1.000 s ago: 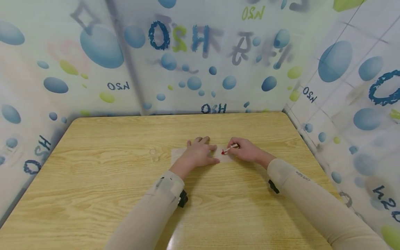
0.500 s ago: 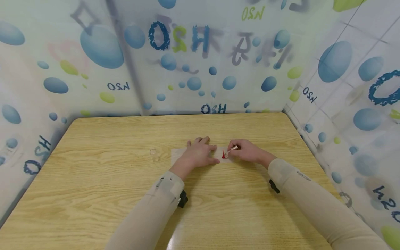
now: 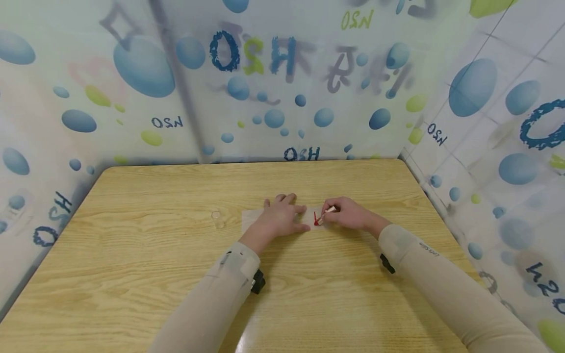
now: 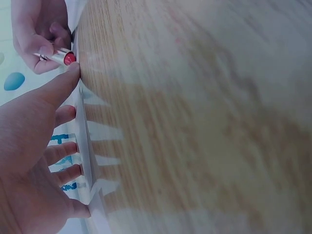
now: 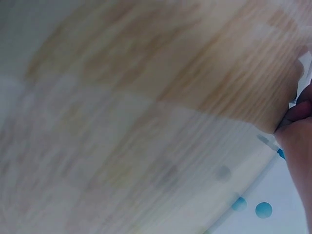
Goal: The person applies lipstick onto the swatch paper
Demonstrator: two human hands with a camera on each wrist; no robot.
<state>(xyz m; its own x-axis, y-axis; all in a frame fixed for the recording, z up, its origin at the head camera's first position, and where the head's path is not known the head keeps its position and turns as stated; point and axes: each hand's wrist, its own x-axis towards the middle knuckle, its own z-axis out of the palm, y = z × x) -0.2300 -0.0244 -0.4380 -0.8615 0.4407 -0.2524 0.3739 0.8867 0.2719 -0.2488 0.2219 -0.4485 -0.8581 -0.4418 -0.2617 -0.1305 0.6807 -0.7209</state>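
Note:
My left hand (image 3: 281, 219) lies with spread fingers on a thin white sheet of paper (image 3: 249, 215), pressing it to the wooden table. Between thumb and fingers, my right hand (image 3: 349, 214) pinches a lipstick (image 3: 328, 211) just to the right of it. In the left wrist view the lipstick (image 4: 62, 55) shows a shiny metallic tube and a red tip, close to my left thumb. Its tip meets the paper at the lower end of a red line (image 3: 315, 215). The right wrist view catches only part of my right hand (image 5: 298, 114); the lipstick is not visible there.
A small transparent object (image 3: 217, 218) lies on the table (image 3: 132, 255) left of the paper; its kind is hard to tell. A wall covering (image 3: 265, 88) with blue and green spots rises behind the table's far edge.
The lipstick's tip has moved toward me, leaving a short red line on the paper. My left hand has stayed in place.

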